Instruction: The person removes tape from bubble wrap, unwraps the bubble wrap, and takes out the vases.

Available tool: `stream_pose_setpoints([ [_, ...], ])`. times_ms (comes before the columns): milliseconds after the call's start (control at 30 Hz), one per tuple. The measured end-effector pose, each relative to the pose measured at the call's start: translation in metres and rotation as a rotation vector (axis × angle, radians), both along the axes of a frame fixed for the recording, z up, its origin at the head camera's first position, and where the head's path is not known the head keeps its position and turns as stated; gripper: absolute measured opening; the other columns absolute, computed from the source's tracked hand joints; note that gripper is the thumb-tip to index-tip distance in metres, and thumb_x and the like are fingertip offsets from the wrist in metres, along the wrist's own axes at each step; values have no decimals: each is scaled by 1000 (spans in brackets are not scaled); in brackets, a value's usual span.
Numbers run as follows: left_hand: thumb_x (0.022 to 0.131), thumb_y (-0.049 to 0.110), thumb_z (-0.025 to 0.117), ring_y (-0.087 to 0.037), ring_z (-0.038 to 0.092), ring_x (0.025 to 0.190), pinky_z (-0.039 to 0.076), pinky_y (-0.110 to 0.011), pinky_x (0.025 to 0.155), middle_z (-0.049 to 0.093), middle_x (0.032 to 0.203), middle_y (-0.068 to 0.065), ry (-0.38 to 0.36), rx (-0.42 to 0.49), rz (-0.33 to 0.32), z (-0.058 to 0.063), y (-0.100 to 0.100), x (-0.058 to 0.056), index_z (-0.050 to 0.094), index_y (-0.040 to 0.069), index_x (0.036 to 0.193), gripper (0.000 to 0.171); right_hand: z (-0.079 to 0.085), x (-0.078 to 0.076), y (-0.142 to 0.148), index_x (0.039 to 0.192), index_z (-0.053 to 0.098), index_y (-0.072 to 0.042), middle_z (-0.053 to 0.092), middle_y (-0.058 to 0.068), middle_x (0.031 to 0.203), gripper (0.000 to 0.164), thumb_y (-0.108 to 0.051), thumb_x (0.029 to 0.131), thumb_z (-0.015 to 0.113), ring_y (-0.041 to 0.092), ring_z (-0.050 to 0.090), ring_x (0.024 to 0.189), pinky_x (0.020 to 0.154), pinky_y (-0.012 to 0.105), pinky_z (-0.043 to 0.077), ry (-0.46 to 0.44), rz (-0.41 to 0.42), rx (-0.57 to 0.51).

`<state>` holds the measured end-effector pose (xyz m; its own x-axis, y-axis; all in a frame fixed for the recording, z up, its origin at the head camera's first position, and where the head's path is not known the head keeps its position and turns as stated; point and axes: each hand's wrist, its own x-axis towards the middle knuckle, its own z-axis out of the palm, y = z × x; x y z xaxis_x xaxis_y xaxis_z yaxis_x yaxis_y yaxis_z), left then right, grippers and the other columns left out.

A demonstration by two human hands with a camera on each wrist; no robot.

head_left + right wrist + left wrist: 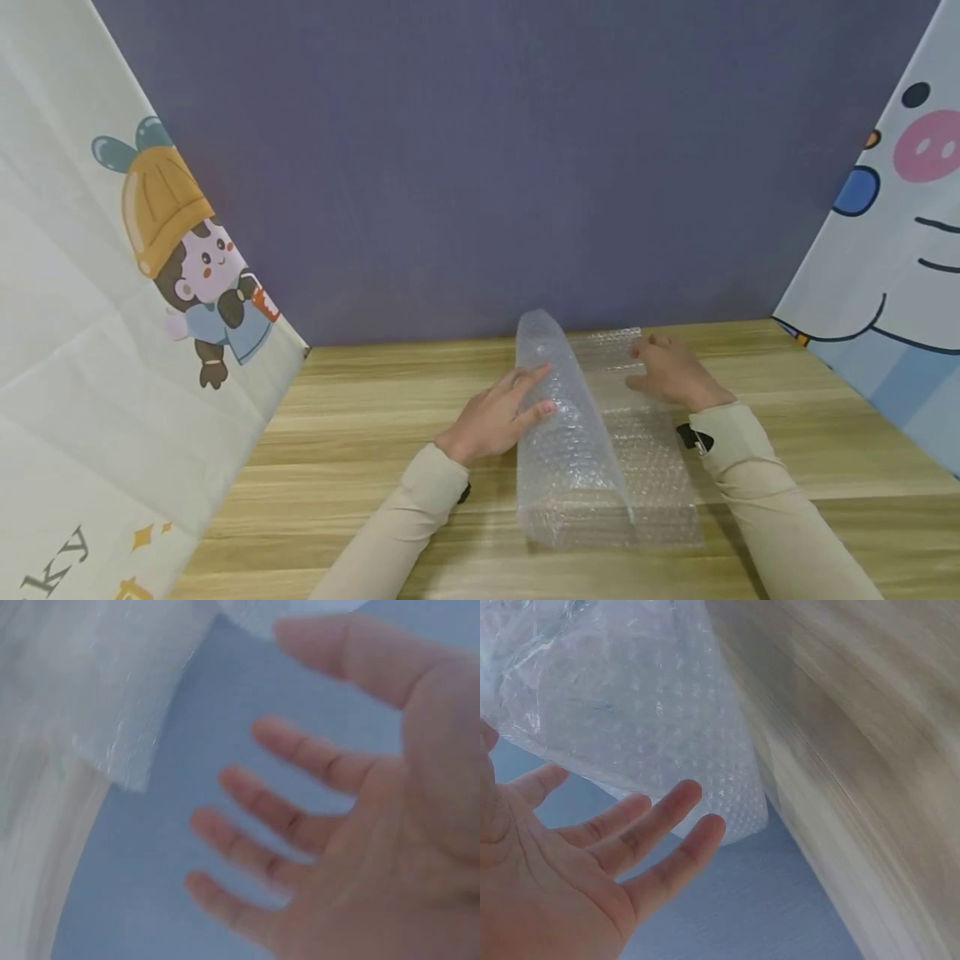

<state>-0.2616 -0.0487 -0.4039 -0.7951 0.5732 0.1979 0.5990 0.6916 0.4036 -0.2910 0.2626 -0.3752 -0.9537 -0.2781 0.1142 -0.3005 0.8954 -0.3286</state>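
Note:
A clear sheet of bubble wrap lies on the wooden table, its left part folded up and over toward the right. The lower layer stays flat and shows on the right side. My left hand touches the folded layer from the left with spread fingers; in the left wrist view the fingers are extended beside the bubble wrap. Over the sheet's far right edge is my right hand. In the right wrist view its fingers are spread and slightly bent, apart from the bubble wrap.
The wooden table meets a dark purple-grey wall panel at the back. White printed sheets with cartoon figures stand at the left and at the right.

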Motion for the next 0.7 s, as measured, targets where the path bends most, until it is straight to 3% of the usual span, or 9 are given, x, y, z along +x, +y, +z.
stream_pose_setpoints([
  [133, 106, 62, 32, -30, 64, 122, 58, -52, 86, 42, 158, -8, 39, -19, 8, 0, 2, 0, 21, 40, 162, 62, -3, -1, -10, 125, 61, 1, 57, 26, 129, 43, -19, 89, 74, 48, 55, 119, 97, 62, 49, 18, 122, -77],
  [233, 106, 60, 34, -28, 65, 119, 59, -49, 84, 44, 156, -9, 71, -25, 5, 1, 2, -1, 25, 39, 162, 60, -7, 0, -15, 123, 60, -1, 55, 28, 133, 38, -16, 90, 73, 49, 56, 120, 96, 61, 51, -42, 170, -95],
  [433, 107, 56, 36, -29, 53, 137, 57, -53, 94, 42, 158, -11, 116, -19, -28, 4, 3, 2, 31, 37, 160, 57, -17, -1, -22, 124, 59, 2, 63, 27, 126, 42, -17, 90, 74, 43, 63, 113, 93, 57, 53, -210, 239, -8],
  [533, 107, 55, 36, -29, 46, 144, 54, -56, 99, 40, 160, -10, 128, -13, -49, 4, 3, 2, 34, 36, 159, 55, -24, -3, -24, 127, 59, 4, 66, 23, 122, 49, -21, 88, 77, 37, 64, 108, 90, 53, 54, -255, 235, -2],
  [700, 108, 51, 36, -27, 43, 146, 53, -53, 103, 41, 160, -7, 161, -1, -82, 4, 4, 2, 43, 35, 155, 50, -30, -6, -26, 129, 60, 3, 65, 23, 126, 55, -25, 85, 81, 38, 63, 112, 91, 54, 54, -255, 213, 7],
])
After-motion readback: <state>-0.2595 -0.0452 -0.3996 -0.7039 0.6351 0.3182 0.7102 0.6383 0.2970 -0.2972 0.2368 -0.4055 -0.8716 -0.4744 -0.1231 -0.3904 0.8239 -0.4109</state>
